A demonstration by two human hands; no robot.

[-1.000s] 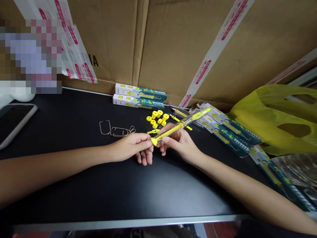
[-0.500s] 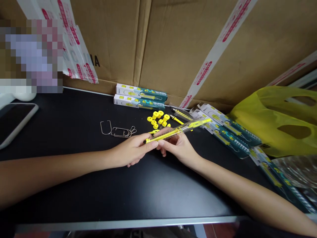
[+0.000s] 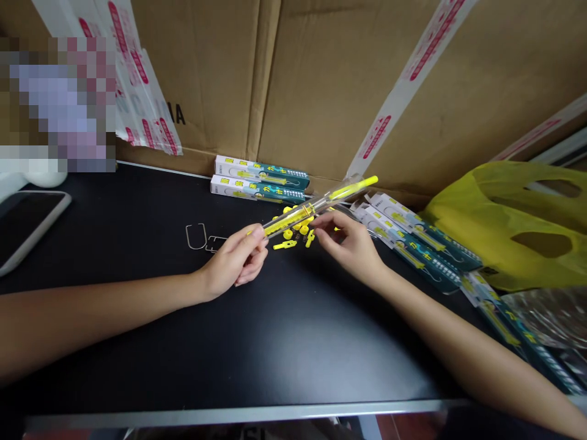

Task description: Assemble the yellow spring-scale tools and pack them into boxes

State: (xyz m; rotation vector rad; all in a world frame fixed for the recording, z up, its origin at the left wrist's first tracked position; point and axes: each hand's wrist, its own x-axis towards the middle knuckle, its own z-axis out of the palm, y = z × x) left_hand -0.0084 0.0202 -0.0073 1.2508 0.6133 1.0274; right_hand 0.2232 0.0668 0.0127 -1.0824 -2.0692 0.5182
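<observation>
Backdrop: brown cardboard (image 3: 321,91), crossed by white tape with red print, stands behind a dark surface (image 3: 257,354).
Left hand: grip closed on the lower end of a clear tube (image 3: 316,208), thumb on top; hand (image 3: 238,253) left of centre.
Tube: held up at a slant above the surface, far end up and to the right; yellow parts inside, a yellow tip at the upper end.
Right hand: grip open, thumb and forefinger parted; hand (image 3: 351,241) just beside the small parts, contact unclear.
Small parts: yellow pieces (image 3: 288,234) clustered beneath the tube, partly hidden by it; one slotted yellow piece (image 3: 285,245) lies nearer the left hand.
Wire: bent metal hook (image 3: 197,236) left of the left hand; more wire partly covered by that hand.
Cartons: two printed boxes (image 3: 257,189) by the cardboard, others (image 3: 413,247) to the right.
Edges: phone (image 3: 30,223) far left, yellow bag (image 3: 495,214) far right.
</observation>
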